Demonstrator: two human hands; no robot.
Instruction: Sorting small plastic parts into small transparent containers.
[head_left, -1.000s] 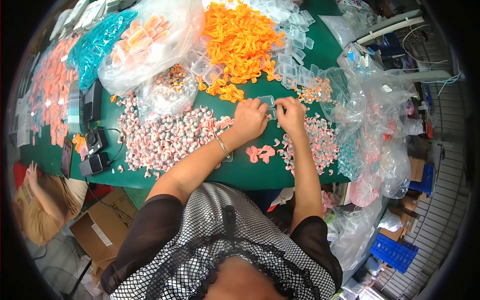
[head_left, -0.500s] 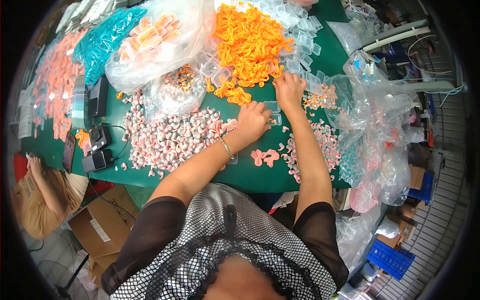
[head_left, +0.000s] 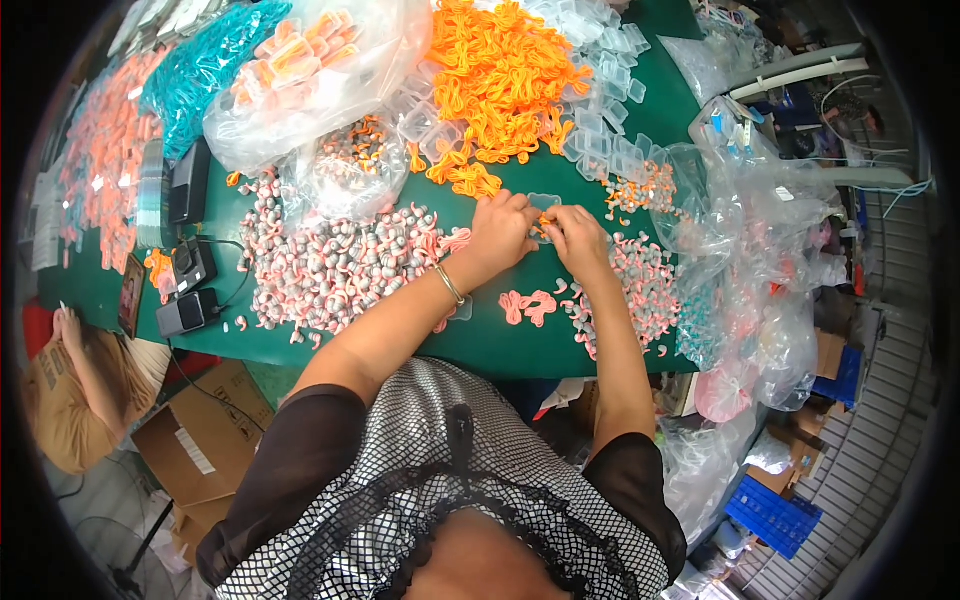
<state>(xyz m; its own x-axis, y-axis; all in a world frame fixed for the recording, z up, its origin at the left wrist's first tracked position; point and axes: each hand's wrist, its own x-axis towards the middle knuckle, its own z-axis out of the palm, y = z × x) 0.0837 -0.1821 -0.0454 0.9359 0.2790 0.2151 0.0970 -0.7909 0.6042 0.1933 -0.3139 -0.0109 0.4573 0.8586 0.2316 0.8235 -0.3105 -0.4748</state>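
My two hands are close together over the green table, next to a small clear plastic box [head_left: 545,201]. A bit of orange cord [head_left: 541,228] shows between them. My right hand [head_left: 579,243] is closed, its fingertips pinching the orange cord. My left hand [head_left: 503,236] is closed too, with curled fingers beside the cord; what it grips is hidden. Beyond them lies a large heap of orange cord bundles [head_left: 505,75]. Left of my left wrist spreads a pile of pink-and-grey earplugs [head_left: 340,265]. Two pink cord bundles [head_left: 527,307] lie between my forearms.
More pink-and-grey pieces [head_left: 640,290] and small orange-and-grey pieces [head_left: 645,188] lie right of my right hand. Clear boxes [head_left: 610,150] are heaped behind. Plastic bags [head_left: 760,220] crowd the right edge. Black devices [head_left: 188,312] stand left. Another person's hand [head_left: 68,328] shows far left.
My right hand has come back from the edge of the orange heap toward me, bringing orange cord to my left hand. My left hand has stayed nearly in place.
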